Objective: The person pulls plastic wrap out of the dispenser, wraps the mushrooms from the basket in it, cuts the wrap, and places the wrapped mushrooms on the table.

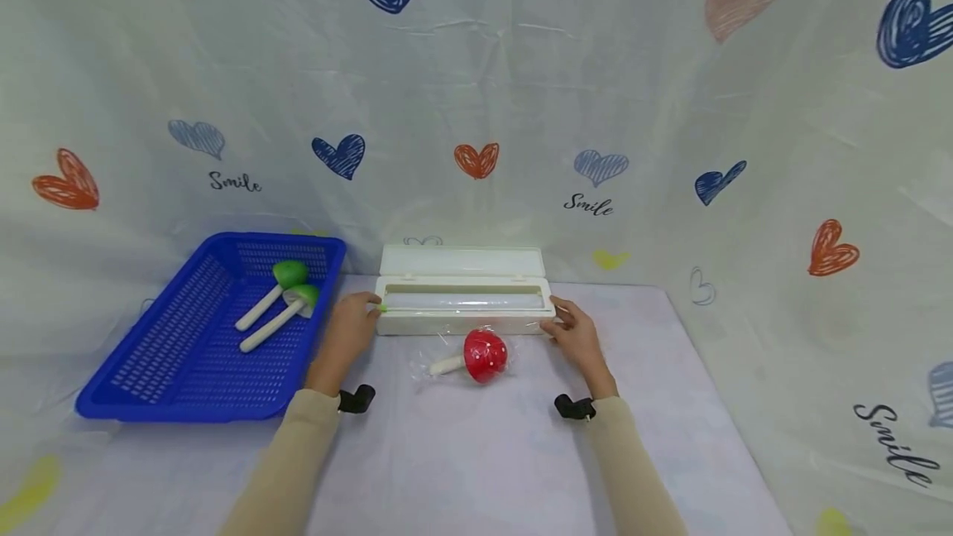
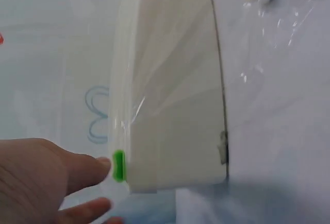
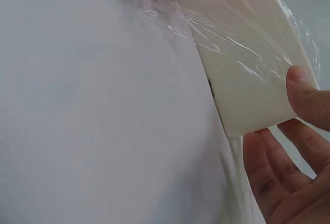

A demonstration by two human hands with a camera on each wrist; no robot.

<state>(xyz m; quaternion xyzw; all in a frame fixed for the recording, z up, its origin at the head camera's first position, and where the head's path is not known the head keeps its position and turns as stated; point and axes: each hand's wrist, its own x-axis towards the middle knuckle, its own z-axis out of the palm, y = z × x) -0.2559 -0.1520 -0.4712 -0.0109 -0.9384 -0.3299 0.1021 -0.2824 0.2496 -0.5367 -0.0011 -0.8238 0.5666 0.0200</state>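
Note:
A white cling film dispenser stands at the back of the table, its lid raised and a roll inside. Clear film runs from it over its front to a red-capped toy mushroom with a white stem, which lies wrapped in film. My left hand is at the dispenser's left end. In the left wrist view, its extended thumb points at a small green slider, tip right beside it. My right hand grips the dispenser's right end, thumb on the front face and fingers against the end.
To the left stands a blue plastic basket holding two green-capped toy mushrooms with white stems. A heart-patterned sheet hangs behind the table and along its right side. Black wrist cameras sit at both sleeves.

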